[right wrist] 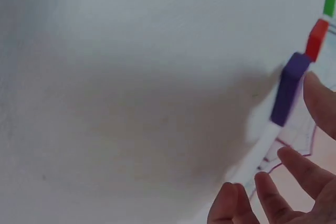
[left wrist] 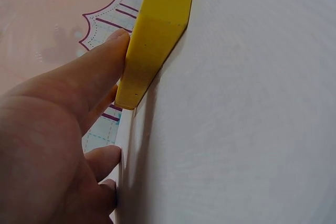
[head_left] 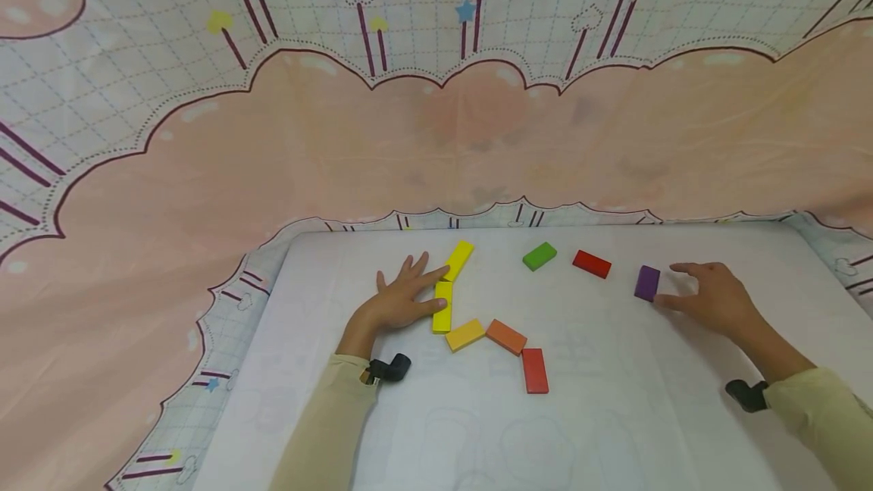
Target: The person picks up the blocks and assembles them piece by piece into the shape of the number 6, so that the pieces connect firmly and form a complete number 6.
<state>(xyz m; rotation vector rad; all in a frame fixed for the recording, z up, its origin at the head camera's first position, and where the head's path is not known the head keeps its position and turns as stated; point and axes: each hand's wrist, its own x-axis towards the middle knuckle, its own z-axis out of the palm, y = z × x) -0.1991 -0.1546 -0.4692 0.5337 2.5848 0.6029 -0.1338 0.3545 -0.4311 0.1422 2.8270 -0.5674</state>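
On the worktop (head_left: 614,430), a bent chain of five blocks (head_left: 465,335) from back to front; right of its far end, a spaced row of three blocks (head_left: 591,264). Left grip (head_left: 402,298) at the chain's two farthest blocks (head_left: 461,257); right grip (head_left: 712,300) just right of the row's last block (head_left: 646,283).

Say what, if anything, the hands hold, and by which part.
Nothing: the left hand, spread, touches a yellow block; the right hand is beside the purple block, not gripping it.
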